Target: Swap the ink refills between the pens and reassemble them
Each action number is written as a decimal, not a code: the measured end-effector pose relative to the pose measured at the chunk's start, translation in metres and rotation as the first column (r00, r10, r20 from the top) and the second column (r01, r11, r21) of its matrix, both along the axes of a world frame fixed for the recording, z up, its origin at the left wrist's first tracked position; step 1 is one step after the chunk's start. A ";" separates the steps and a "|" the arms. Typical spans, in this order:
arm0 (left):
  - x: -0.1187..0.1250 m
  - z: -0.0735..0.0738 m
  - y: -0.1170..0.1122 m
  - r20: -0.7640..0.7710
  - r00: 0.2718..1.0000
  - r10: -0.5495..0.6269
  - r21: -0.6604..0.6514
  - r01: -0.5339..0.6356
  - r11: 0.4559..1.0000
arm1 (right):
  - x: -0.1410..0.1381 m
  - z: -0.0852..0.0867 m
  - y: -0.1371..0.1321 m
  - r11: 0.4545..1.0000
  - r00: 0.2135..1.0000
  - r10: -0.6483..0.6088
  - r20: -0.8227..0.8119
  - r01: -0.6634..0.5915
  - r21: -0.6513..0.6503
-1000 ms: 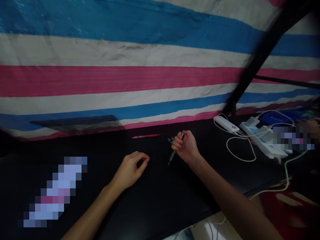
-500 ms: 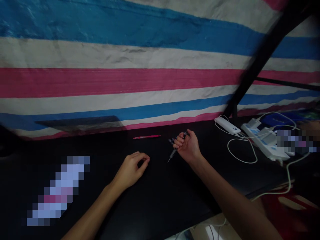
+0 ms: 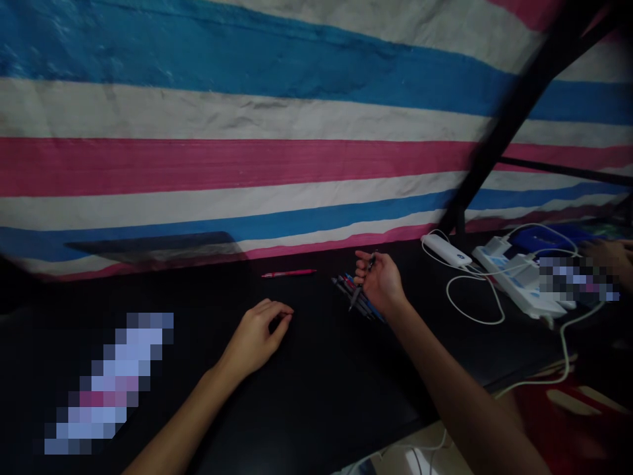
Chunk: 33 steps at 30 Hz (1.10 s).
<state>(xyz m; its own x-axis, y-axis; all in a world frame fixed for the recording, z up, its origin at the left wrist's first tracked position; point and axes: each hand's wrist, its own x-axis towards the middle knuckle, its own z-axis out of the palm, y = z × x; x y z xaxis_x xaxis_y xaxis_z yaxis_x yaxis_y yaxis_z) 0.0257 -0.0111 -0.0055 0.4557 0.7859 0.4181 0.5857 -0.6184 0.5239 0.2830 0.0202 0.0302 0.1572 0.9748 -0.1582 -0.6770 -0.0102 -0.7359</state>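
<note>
My right hand (image 3: pixel 380 280) is raised over the black table with its fingers curled round a slim grey pen (image 3: pixel 355 298), tip pointing down and left. Right below and partly behind that hand lies a bundle of several pens (image 3: pixel 364 307) in grey, blue and red; the hand covers part of it. My left hand (image 3: pixel 262 333) rests on the tabletop to the left, fingers bent and thumb tip against the forefinger, with nothing seen in them. Beyond the two hands, a pink-red pen (image 3: pixel 288 273) lies flat on the table.
On the right stand a white power strip (image 3: pixel 529 284) with plugs and cables, and a white power bank (image 3: pixel 446 251). A co-worker's hand (image 3: pixel 610 260) shows at the right edge. A blurred-out object (image 3: pixel 111 382) lies at left. Striped sheeting (image 3: pixel 247 165) hangs behind the table.
My right hand has shifted slightly right with the grey pen, which stands steeper, and more of the pen bundle shows. My left hand stays in place.
</note>
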 end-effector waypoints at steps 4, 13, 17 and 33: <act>-0.001 0.000 0.002 -0.020 1.000 -0.006 0.045 0.007 0.999 | 0.016 -0.007 0.008 0.990 0.866 -0.136 0.482 0.105 0.090; -0.002 -0.001 0.003 -0.046 0.999 0.023 0.028 -0.022 0.999 | 0.036 -0.037 0.016 0.971 -0.064 -0.230 0.971 0.057 0.234; -0.002 -0.002 0.003 -0.043 0.999 0.030 0.034 -0.029 0.999 | 0.036 -0.043 0.021 0.979 -0.118 -0.164 0.979 0.102 0.176; -0.003 -0.004 0.004 -0.062 0.997 0.044 0.020 -0.043 0.999 | 0.038 -0.044 0.022 0.998 -0.194 0.011 0.981 0.066 0.002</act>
<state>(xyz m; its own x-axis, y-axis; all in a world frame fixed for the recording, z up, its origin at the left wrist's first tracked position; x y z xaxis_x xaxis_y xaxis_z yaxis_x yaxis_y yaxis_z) 0.0223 -0.0074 -0.0091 0.4465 0.7979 0.4050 0.6435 -0.6008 0.4743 0.3209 0.0419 -0.0134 0.1883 0.9642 0.1865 0.8508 -0.0653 -0.5214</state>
